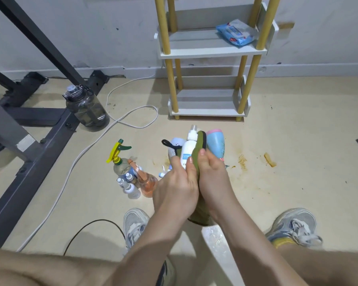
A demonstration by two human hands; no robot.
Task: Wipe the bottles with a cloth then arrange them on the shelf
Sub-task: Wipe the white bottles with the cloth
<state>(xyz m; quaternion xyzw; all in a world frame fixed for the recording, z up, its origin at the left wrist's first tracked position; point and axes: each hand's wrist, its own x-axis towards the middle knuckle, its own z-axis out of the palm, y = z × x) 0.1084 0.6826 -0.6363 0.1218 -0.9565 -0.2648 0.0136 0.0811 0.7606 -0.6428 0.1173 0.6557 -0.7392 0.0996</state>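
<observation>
My left hand [175,188] grips a white spray bottle [188,148] with a blue label, held upright above the floor. My right hand [212,176] presses a green cloth [198,153] against the bottle's right side, fingers curled round the cloth. Behind them stand a light blue bottle [215,145] with a pink rim and a white bottle [175,144] with a black loop. To the left on the floor cluster a yellow-green trigger sprayer [118,159], an orange spray bottle [146,183] and several small white bottles [129,187]. The white shelf [207,51] with yellow posts stands ahead by the wall.
A blue wipes pack [237,32] lies on the shelf's upper tier. A dark water jug [85,108] and a grey metal frame [35,137] stand at the left. A white cable [112,124] loops across the floor. My shoes [293,226] flank a white stool leg.
</observation>
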